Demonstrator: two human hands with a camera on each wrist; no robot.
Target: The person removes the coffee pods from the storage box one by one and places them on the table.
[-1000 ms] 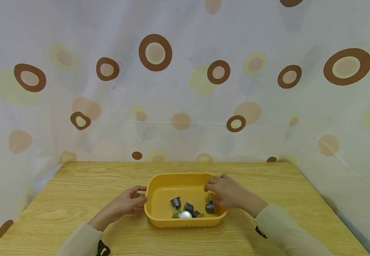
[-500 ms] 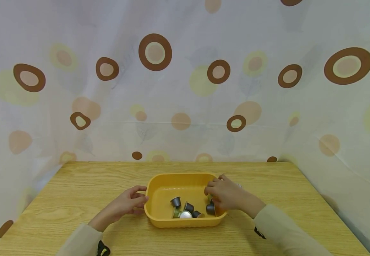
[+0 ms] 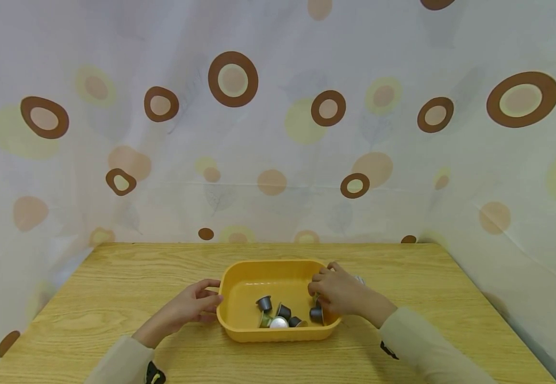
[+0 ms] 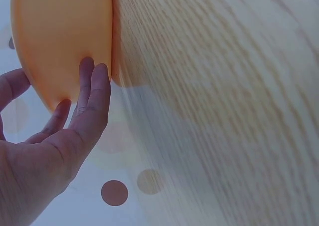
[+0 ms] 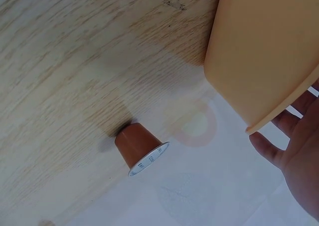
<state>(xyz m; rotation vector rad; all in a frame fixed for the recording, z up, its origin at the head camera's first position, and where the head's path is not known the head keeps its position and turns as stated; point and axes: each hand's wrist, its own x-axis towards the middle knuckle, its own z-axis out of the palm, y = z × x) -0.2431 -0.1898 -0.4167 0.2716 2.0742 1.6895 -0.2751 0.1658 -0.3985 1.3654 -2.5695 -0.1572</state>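
Note:
A yellow tub stands on the table, holding several coffee capsules. Dark capsules lie beside a green capsule and one showing its silver lid. My left hand touches the tub's left end; its fingers rest fairly straight against the outer wall. My right hand reaches over the right rim, fingers bent down inside the tub near a dark capsule. Its fingertips are hidden, so what they touch cannot be seen. A brown capsule lies on its side outside the tub.
The wooden table is bordered by a white curtain with brown and yellow spots at the back and both sides. The brown capsule's printed lid peeks out behind my right hand.
My right hand has shifted slightly right, with the dark capsule beside it moving a little. The capsule lid behind that hand has come into view. My left hand stays still.

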